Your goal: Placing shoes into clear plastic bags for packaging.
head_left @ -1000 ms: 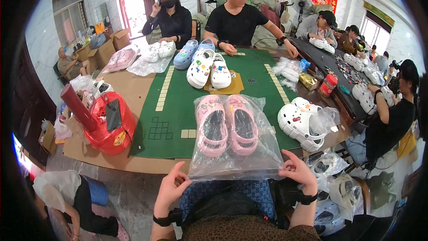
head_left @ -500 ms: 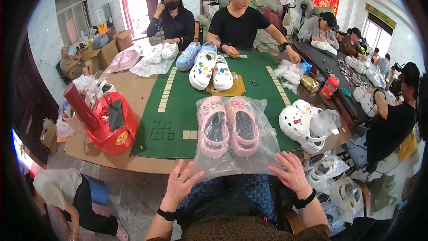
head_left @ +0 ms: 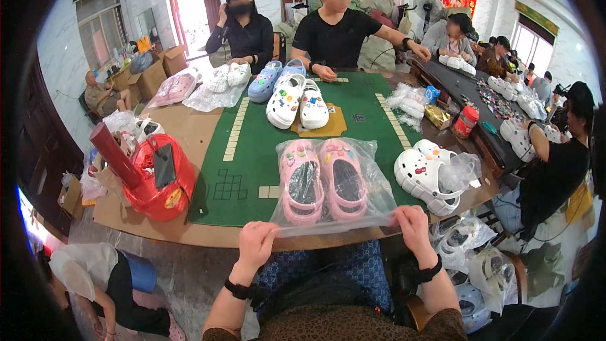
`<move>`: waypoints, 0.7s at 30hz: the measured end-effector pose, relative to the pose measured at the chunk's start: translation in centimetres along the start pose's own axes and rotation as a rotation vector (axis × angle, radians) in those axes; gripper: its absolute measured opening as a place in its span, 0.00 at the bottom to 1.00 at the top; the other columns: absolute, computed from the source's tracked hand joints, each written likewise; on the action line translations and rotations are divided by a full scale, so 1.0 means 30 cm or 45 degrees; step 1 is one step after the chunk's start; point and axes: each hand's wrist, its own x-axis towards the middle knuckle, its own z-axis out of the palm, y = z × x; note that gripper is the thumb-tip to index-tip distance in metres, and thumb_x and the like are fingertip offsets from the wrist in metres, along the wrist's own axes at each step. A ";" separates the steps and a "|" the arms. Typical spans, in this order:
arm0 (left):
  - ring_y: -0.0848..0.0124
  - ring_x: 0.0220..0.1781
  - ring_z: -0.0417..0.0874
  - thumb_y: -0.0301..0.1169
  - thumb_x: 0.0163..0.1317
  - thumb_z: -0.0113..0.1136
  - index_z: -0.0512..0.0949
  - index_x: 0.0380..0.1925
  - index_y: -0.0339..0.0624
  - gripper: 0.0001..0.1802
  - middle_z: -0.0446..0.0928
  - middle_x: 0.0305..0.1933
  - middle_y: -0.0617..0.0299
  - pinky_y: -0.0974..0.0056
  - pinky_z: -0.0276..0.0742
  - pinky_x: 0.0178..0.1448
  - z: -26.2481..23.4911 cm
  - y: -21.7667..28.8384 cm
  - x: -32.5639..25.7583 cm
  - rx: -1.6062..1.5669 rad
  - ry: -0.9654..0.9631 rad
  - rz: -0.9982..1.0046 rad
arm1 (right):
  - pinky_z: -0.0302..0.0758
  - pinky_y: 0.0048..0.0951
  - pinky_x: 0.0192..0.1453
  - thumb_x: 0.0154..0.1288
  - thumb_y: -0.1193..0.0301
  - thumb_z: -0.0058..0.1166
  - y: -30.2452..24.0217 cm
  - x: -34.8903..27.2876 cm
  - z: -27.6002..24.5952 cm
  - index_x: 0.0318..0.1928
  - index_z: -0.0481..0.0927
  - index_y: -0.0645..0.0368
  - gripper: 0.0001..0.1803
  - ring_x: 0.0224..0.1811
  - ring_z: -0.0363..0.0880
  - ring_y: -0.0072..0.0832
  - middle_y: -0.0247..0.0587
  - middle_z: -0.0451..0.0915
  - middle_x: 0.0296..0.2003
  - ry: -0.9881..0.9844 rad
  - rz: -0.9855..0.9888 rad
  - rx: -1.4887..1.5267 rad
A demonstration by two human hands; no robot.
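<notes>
A pair of pink clogs (head_left: 303,183) with small charms lies side by side inside a clear plastic bag (head_left: 385,196) on the green mat. The bag's near edge stretches between my two hands at the table's front edge. My left hand (head_left: 257,243) is closed on the left corner of that edge. At the other corner, my right hand (head_left: 411,224) pinches the plastic between thumb and fingers. White clogs with colourful charms (head_left: 287,104) stand just beyond the bag, and another white pair (head_left: 421,180) sits to its right, partly in plastic.
A red bag (head_left: 161,183) with a phone (head_left: 164,165) on top is at the left. Blue clogs (head_left: 265,82) and bagged pairs lie farther back. A red-lidded jar (head_left: 466,121) stands at the right. Two people sit across the table; others work at the long dark table (head_left: 464,85).
My hands have gone from spread fingers to gripping the bag's near corners. The bag's edge is now pulled straighter and lies slightly nearer the table.
</notes>
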 end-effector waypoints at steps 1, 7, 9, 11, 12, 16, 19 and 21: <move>0.55 0.31 0.83 0.31 0.66 0.58 0.81 0.30 0.41 0.08 0.81 0.26 0.56 0.54 0.74 0.40 0.007 0.015 0.029 -0.075 0.054 -0.022 | 0.73 0.29 0.43 0.69 0.69 0.55 0.006 0.025 0.021 0.35 0.85 0.60 0.10 0.31 0.82 0.29 0.37 0.83 0.21 0.091 -0.018 0.033; 0.56 0.24 0.81 0.39 0.72 0.52 0.79 0.29 0.37 0.18 0.78 0.21 0.53 0.57 0.72 0.31 0.086 -0.042 0.120 -0.160 0.100 -0.530 | 0.68 0.26 0.24 0.70 0.66 0.56 0.005 0.167 0.121 0.36 0.85 0.63 0.12 0.16 0.73 0.19 0.36 0.80 0.18 0.225 0.209 0.319; 0.57 0.24 0.81 0.42 0.72 0.52 0.79 0.28 0.36 0.20 0.78 0.21 0.53 0.57 0.73 0.32 0.119 -0.081 0.128 -0.166 0.083 -0.594 | 0.71 0.26 0.28 0.67 0.64 0.60 0.028 0.196 0.156 0.36 0.85 0.62 0.13 0.19 0.75 0.21 0.39 0.81 0.20 0.209 0.290 0.310; 0.58 0.24 0.82 0.44 0.72 0.52 0.78 0.28 0.35 0.23 0.78 0.21 0.52 0.57 0.73 0.32 0.136 -0.069 0.151 -0.184 0.058 -0.649 | 0.73 0.30 0.30 0.65 0.61 0.62 0.094 0.211 0.195 0.35 0.85 0.62 0.14 0.22 0.78 0.26 0.41 0.82 0.21 0.208 0.320 0.239; 0.57 0.25 0.82 0.46 0.71 0.54 0.78 0.28 0.34 0.24 0.78 0.20 0.51 0.56 0.73 0.33 0.139 -0.038 0.171 -0.190 0.009 -0.711 | 0.75 0.33 0.33 0.63 0.59 0.64 0.144 0.215 0.218 0.35 0.84 0.62 0.16 0.25 0.81 0.31 0.44 0.82 0.23 0.204 0.354 0.167; 0.55 0.29 0.82 0.51 0.67 0.57 0.79 0.29 0.33 0.27 0.79 0.23 0.48 0.53 0.74 0.36 0.147 -0.072 0.153 -0.128 0.014 -0.824 | 0.78 0.46 0.39 0.58 0.53 0.67 0.146 0.194 0.305 0.41 0.82 0.59 0.22 0.36 0.85 0.50 0.53 0.85 0.30 0.235 0.331 -0.031; 0.54 0.33 0.83 0.53 0.65 0.60 0.79 0.35 0.35 0.27 0.80 0.27 0.50 0.52 0.75 0.40 0.152 -0.066 0.149 -0.055 0.043 -0.840 | 0.76 0.43 0.45 0.55 0.56 0.70 0.118 0.182 0.290 0.46 0.76 0.59 0.26 0.41 0.81 0.47 0.49 0.81 0.36 0.337 0.229 -0.126; 0.54 0.35 0.82 0.51 0.63 0.62 0.78 0.38 0.36 0.25 0.80 0.30 0.50 0.53 0.75 0.42 0.157 -0.035 0.145 -0.047 0.123 -0.831 | 0.73 0.41 0.49 0.53 0.63 0.72 0.100 0.173 0.274 0.47 0.73 0.60 0.26 0.46 0.74 0.45 0.46 0.73 0.39 0.474 0.102 -0.266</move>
